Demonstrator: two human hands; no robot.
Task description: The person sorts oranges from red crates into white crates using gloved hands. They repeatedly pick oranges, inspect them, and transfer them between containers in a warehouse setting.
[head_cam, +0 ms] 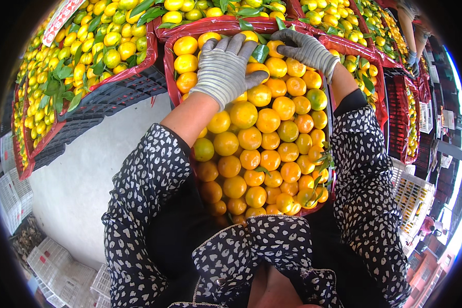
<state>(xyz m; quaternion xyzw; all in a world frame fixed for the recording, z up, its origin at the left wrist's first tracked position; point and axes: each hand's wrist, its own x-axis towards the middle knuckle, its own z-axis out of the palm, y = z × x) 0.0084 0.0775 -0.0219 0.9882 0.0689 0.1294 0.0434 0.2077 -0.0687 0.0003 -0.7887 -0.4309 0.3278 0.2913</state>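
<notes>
Before me is a crate lined with red plastic film (pixel 170 73), filled with rows of orange mandarins (pixel 268 120), some of them greenish. My left hand (pixel 227 71), in a grey-and-white striped knit glove, lies palm down over mandarins at the far left part. Its fingers are spread and the thumb sits beside a partly covered mandarin (pixel 257 71); what is under the palm is hidden. My right hand (pixel 306 48), gloved alike, arches at the far right corner, thumb and forefinger about a mandarin (pixel 275 49). Whether it grips that fruit is unclear. Between the hands is a green leaf (pixel 260 53).
Other film-lined crates of yellow-green mandarins (pixel 111 46) stand left, behind and right. A black plastic crate wall (pixel 127 90) borders the pale floor (pixel 100 154). White plastic crates (pixel 61 265) lie lower left, another (pixel 412 204) at right. Another person's gloved hands (pixel 412 61) show upper right.
</notes>
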